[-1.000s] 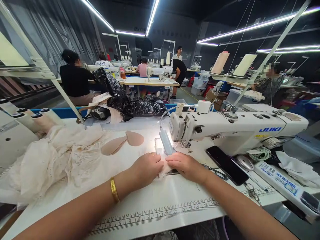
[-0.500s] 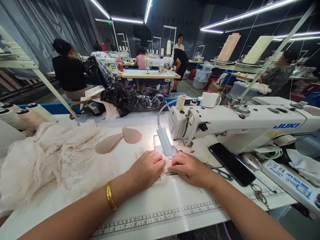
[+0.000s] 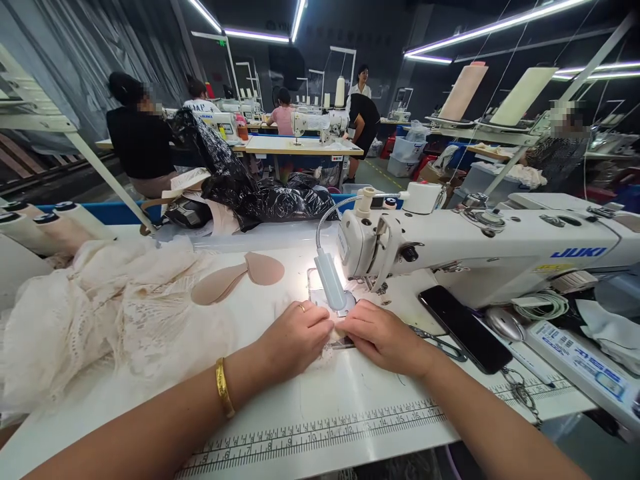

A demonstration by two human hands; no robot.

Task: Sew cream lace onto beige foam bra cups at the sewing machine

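Currently pinching pale fabric [image 3: 326, 355], probably sheer, in curled left hand [image 3: 300, 335] and right hand [image 3: 383, 335], just before JUKI sewing machine [image 3: 480, 233]. Plus cream lace [image 3: 145, 307] left of machine, smartphone [image 3: 463, 328] in front.

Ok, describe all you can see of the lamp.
The lamp has a pale blue-grey, plastic-looking stick head, lit, on a metal-looking gooseneck arching from atop the sewing machine. It hangs tilted beside the needle end; whether its lower tip touches anything is unclear. The left hand and right hand are close, neither gripping it.
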